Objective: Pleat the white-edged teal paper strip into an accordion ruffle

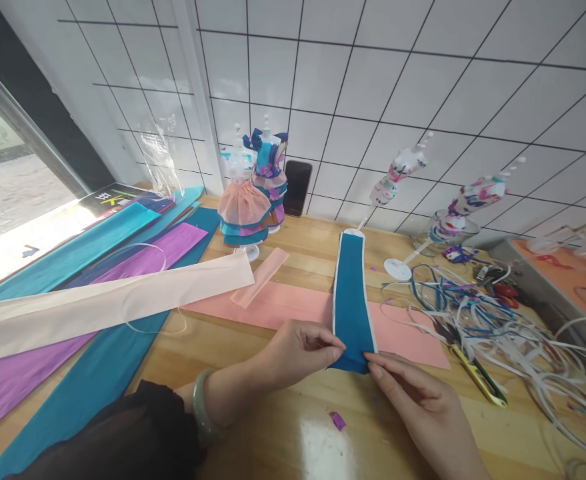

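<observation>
A teal-blue fabric strip (351, 293) with white edges stretches away from me across the table, its far end by a white stand base. Its near end is turned over into a darker fold. My left hand (297, 353) pinches the near left corner between thumb and fingers. At the near right corner, my right hand (413, 397) grips the cloth the same way. Under the strip lies a wide pink fabric strip (277, 307). A small purple scrap (338, 421) rests on the wood between my wrists.
Fabric strips in cream (207, 280), purple (173, 247) and teal (97, 400) spread over the left side. Two dressed mini mannequins (245, 200) and a phone (298, 188) stand by the tiled wall. Tilted mannequins (400, 173), yellow-green snips (477, 373) and tangled ribbons (443, 300) are at right.
</observation>
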The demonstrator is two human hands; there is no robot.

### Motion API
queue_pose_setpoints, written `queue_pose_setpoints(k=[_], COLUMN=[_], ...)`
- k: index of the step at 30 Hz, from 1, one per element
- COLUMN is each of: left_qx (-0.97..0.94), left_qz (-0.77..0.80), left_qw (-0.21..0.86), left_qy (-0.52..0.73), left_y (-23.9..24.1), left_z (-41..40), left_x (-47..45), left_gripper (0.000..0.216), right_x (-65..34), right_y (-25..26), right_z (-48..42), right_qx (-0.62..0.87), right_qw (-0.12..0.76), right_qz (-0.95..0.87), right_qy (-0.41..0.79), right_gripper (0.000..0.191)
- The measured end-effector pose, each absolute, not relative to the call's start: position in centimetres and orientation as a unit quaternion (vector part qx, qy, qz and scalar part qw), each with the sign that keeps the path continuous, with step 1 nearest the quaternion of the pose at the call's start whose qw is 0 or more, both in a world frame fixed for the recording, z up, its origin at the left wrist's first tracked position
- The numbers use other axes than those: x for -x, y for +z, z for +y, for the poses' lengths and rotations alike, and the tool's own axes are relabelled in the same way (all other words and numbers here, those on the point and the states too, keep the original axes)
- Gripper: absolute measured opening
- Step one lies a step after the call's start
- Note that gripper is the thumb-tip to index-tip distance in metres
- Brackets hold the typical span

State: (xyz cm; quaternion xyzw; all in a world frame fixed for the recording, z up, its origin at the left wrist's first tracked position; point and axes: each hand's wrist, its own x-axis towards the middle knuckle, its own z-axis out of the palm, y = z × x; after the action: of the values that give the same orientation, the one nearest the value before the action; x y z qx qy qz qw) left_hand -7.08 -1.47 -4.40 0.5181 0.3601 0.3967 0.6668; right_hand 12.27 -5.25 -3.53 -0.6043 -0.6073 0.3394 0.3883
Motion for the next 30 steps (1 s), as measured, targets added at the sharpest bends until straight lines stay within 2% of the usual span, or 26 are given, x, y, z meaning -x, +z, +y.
queue_pose_setpoints(k=[7,14,30], left_qx=[-0.514,-0.448,-0.495], left_qz=[0.38,0.319,0.368], left_qw=[0.665,0.724,0.677], left_qy=[0.387,0.416,0.401], left_y=[-4.35,-4.92,-4.54], left_z=[-1.45,-1.3,-1.21], left_x=[7.13,6.89,7.01], left_gripper=[0.025,0.026,0.021], right_x=[-12.09,-12.18,-12.06], right_y=[-3.53,-3.8,-3.62], right_z=[-5.15,-5.1,-5.18], right_qx=[0.604,0.606,0.6], right_qw=[0.386,0.39,0.395], right_qz=[-0.617,-0.607,-0.616], right_qy=[0.325,0.333,0.322], right_gripper=[0.02,0.02,0.018])
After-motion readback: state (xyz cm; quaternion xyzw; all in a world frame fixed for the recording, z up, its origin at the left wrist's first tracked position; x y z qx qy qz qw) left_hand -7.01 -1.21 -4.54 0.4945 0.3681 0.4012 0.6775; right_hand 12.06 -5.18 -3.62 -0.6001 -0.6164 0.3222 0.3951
